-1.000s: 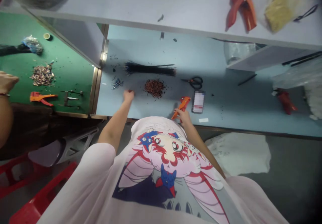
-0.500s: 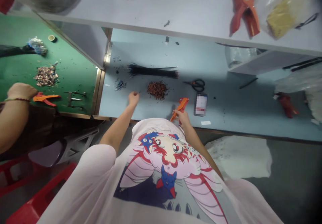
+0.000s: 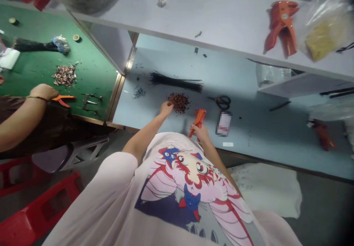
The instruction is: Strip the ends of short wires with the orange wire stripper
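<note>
Pale tee (image 3: 124, 201), short slvs (image 3: 117, 166), lg cartoon print (image 3: 192, 190) in pink/red/blue.

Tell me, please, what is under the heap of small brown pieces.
Blue tabletop shows around the heap, so it seems to rest on that. What lies beneath its middle is covered and cannot be seen.

Smooth orange tool (image 3: 199, 117), glossy red plastic stool (image 3: 22, 225), matt blue tabletop (image 3: 262, 131)

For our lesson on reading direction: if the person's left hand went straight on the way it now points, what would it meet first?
Most likely the pile of small brown pieces: the left hand is at its edge, though whether they touch is unclear.
</note>
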Demonstrator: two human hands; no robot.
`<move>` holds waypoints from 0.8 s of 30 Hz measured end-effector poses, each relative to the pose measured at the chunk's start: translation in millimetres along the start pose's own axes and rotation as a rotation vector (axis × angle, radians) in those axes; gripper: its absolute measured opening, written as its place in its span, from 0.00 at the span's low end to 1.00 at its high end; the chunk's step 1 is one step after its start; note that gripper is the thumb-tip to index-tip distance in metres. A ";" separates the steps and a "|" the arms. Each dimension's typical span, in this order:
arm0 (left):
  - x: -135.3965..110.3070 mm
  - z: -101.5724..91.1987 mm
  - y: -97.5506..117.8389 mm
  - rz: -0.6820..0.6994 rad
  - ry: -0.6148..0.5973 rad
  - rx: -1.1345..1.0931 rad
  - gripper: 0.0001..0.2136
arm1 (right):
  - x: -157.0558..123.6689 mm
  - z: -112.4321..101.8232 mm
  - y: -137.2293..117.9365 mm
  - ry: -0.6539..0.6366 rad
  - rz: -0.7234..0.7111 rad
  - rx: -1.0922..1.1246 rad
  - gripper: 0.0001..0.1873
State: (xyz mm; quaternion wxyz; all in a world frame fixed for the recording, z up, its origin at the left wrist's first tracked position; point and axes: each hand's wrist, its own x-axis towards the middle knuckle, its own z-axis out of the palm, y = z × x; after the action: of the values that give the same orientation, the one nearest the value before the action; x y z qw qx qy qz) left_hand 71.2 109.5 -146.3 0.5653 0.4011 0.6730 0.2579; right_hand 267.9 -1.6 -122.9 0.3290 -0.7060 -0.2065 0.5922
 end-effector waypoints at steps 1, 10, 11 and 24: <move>-8.3 4.3 6.3 0.029 -0.008 -0.002 0.04 | -4.6 -4.3 -1.0 0.007 -0.009 0.010 0.19; -114.8 32.8 32.4 0.420 -0.225 0.084 0.05 | -41.6 10.2 -24.1 -0.216 -0.145 0.404 0.21; -119.1 30.7 35.3 0.498 -0.191 0.142 0.05 | -44.2 14.6 -28.5 -0.213 -0.167 0.419 0.21; -151.5 13.2 37.9 0.744 -0.166 0.671 0.06 | -54.0 -0.1 -34.5 -0.165 -0.176 0.352 0.19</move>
State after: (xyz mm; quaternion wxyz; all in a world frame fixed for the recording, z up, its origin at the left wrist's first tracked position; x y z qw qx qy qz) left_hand 99.2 2.8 -35.0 0.3268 0.7922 0.4833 0.1788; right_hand 259.9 -14.3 -60.7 0.4796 -0.5659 -0.1869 0.6440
